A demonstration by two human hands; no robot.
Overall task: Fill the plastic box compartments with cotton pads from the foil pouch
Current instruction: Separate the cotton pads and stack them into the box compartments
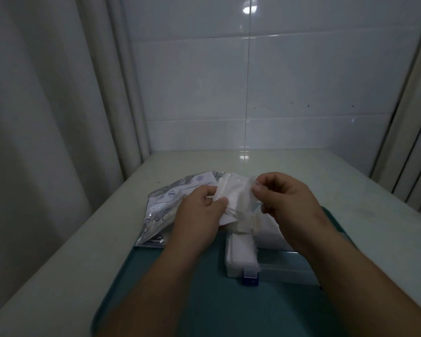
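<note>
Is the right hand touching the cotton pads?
Touching. Head view: the right hand pinches one edge of the cotton pads between thumb and fingers; the left hand grips their other side.

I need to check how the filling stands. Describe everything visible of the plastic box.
The plastic box is clear, low and rectangular, lying flat on the teal tray. A dark blue latch sits on its near wall. Its near-left compartment holds white cotton pads; more white shows farther back. The right forearm hides its right part. Held pads, pinched by the left hand and right hand, hang over its far end; contact cannot be told.
</note>
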